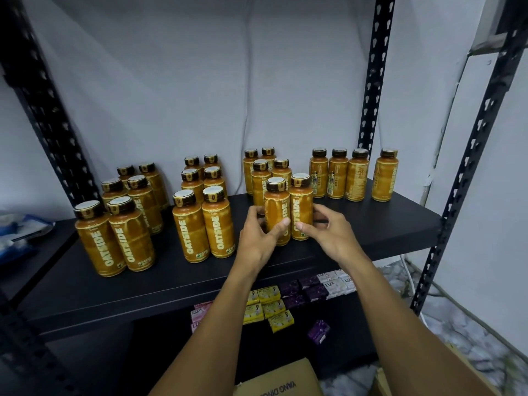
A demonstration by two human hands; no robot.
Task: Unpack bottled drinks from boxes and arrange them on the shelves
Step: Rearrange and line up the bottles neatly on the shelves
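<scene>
**Head view: two bottles gripped on the shelf**

Two upright orange bottles are held side by side on the black shelf [171, 284], right of its middle and short of its front edge. The left bottle [276, 207] is gripped by the left hand [258, 232], with the thumb laid across the label and the fingers curled round the side. The right bottle [301, 204] is gripped the same way by the right hand [328, 230], thumb on the label. The two bottles touch each other, and both bases appear to rest on the shelf.

Four more bottles [261, 172] are stood in pairs directly behind them, toward the shelf's back. A block of six [203, 207] is set at the shelf's middle and another block of six [125, 224] at its left end. A row of four [351, 175] is lined along the shelf's back right, the last one set slightly apart.

Soap bars [274, 307] are seen on the level under the shelf, and a cardboard box [280, 378] lower still.
</scene>
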